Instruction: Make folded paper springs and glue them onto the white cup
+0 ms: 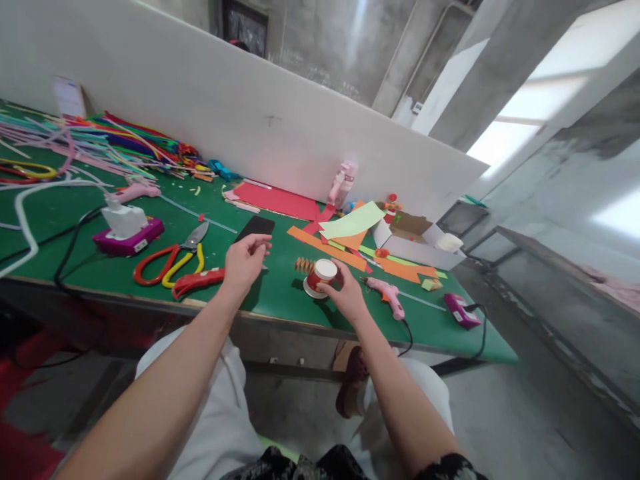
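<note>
My right hand [347, 293] has its thumb and fingers around a small red cup-shaped piece [315, 280] with a white round top and a wider white base. It stands upright close to the table's front edge, and an orange folded-paper spring [303, 265] sticks out from its left side. My left hand [243, 263] is closed in a loose pinch, apart from the cup piece; whatever lies between the fingertips is too small to make out. Behind that hand is a black phone [259, 227]. A red-handled knife [197, 281] lies partly hidden below the left hand.
Red-and-yellow-handled scissors [175, 257] and a purple power block [127, 237] lie left. Pink glue guns [387, 293] [137, 191] rest on both sides. Colored paper strips [350, 230] and a white box [415, 240] are behind. Pipe cleaners [125, 143] pile up back left.
</note>
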Tool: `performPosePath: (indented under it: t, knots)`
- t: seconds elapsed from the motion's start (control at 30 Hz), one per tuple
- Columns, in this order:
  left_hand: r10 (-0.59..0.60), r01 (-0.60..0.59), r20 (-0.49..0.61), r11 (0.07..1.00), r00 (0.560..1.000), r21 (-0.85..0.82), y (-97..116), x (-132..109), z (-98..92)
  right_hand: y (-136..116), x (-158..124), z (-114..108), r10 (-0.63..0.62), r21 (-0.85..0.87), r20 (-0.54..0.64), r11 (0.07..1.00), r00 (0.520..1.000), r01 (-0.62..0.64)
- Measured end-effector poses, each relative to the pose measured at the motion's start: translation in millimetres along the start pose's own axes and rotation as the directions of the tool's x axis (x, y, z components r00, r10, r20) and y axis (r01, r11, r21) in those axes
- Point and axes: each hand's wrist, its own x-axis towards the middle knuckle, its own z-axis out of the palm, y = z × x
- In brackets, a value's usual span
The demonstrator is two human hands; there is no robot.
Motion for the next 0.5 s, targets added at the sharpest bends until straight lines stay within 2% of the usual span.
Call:
performPosePath:
  t: [0.1,0.23,0.33,0.5]
  knots:
    - [0.029,-0.029,0.004,0.999,1.0,0.022,2.5,-1.6,-4.2,-0.2,-6.4,-8.4,0.063,0.029,-0.074,0.998,0.995,-0.061]
    - [0.074,-0.072,-0.021,0.995,0.997,0.065,7.8,-6.7,-11.4,-3.0,-32.6,-40.0,0.036,0.073,-0.227,0.997,0.973,-0.02]
    - [0.136,-0.132,-0.03,0.986,0.99,0.101,13.1,-14.9,-15.5,-0.8,-63.6,-81.5,0.009,0.017,-0.387,1.0,0.922,-0.002]
    - [0.276,-0.274,0.027,0.932,0.961,0.238,16.4,-34.5,-16.6,17.7,-109.1,-172.2,0.002,-0.25,-0.599,0.95,0.8,-0.19]
